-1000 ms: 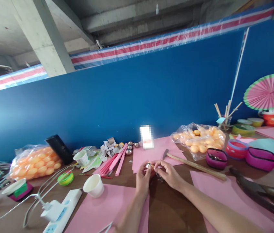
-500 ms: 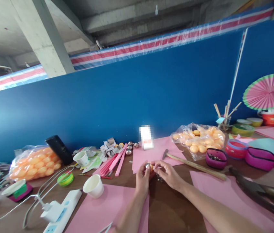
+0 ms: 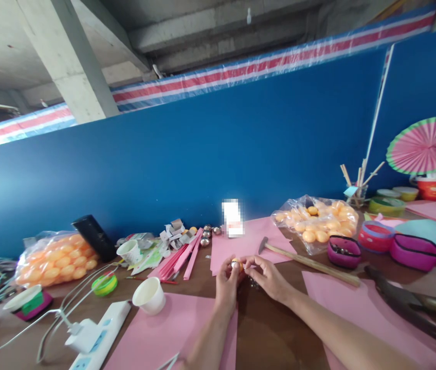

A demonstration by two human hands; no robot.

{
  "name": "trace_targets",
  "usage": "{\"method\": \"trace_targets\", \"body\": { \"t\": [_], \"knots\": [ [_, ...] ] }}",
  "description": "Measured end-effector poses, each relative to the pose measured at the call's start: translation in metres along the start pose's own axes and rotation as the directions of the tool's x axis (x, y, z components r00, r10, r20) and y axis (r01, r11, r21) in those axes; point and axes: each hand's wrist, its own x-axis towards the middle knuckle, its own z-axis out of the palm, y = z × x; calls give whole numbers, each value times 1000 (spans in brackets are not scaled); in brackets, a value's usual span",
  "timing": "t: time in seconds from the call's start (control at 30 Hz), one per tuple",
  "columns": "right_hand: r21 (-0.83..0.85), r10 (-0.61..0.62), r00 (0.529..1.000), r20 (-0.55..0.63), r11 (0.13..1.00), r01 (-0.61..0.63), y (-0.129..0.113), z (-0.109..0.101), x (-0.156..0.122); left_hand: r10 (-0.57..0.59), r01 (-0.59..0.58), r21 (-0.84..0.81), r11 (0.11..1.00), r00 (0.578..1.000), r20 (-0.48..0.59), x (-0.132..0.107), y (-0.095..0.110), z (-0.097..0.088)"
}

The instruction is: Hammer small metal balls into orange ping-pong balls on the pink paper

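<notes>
My left hand (image 3: 226,283) and my right hand (image 3: 267,277) meet over the brown table (image 3: 279,334) in the middle of the view. Between their fingertips sits a small orange ball with a shiny silver piece (image 3: 236,264) on it. My left hand's fingers are curled round the ball. My right hand pinches at its right side. Some small dark bits lie on the table just under my right hand; I cannot make them out.
A hammer (image 3: 306,261) lies right of my hands. Two bags of orange balls (image 3: 320,222) (image 3: 54,259) sit on the table. Paper cups (image 3: 149,295), a power strip (image 3: 96,336), pink paper sheets (image 3: 164,334), pink strips (image 3: 183,257), silver beads (image 3: 207,232), bowls (image 3: 414,252) and a paper fan (image 3: 426,146) surround them.
</notes>
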Motion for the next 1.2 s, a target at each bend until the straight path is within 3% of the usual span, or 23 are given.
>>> {"method": "trace_targets", "body": {
  "t": [0.67, 1.0, 1.2],
  "knots": [
    [15, -2, 1000, 13, 1000, 1, 2, 0, 1, 15, -14, -34, 999, 999, 34, 4, -6, -5],
    [19, -11, 1000, 8, 1000, 11, 5, 1, 1, -45, 45, -72, 996, 999, 0, 1, -3, -2],
    [21, -13, 1000, 25, 1000, 13, 3, 1, 0, 3, -3, 27, 1000, 1000, -27, 3, -5, -4]
  ]
}}
